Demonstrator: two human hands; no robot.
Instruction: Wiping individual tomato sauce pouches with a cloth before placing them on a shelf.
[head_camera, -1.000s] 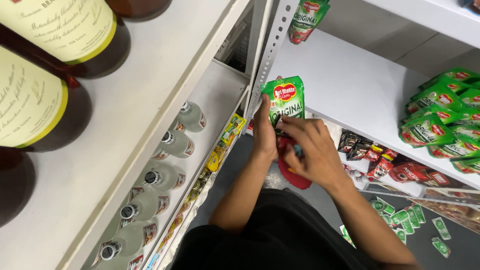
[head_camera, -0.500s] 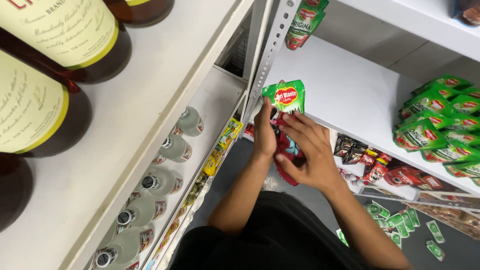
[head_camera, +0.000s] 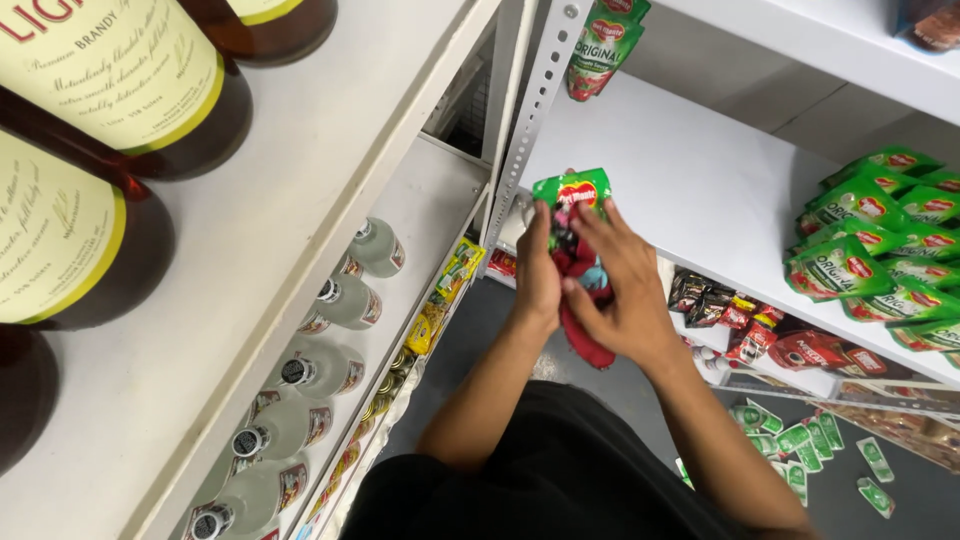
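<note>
I am gripping a green sauce pouch (head_camera: 572, 192) in my left hand (head_camera: 540, 280), my right hand (head_camera: 618, 290) fingering its red front, beside a white shelf (head_camera: 700, 180) holding matching pouches (head_camera: 870, 240).

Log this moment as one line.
left hand: holds green-and-red sauce pouches | right hand: on same pouches | white metal shelf: behind

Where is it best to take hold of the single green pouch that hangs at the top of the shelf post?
Probably grip the green pouch by its lower body, coming from below with the fingers on its flat faces: it hangs free there, its top runs out of view, and the shelf post sits close beside it.
</note>
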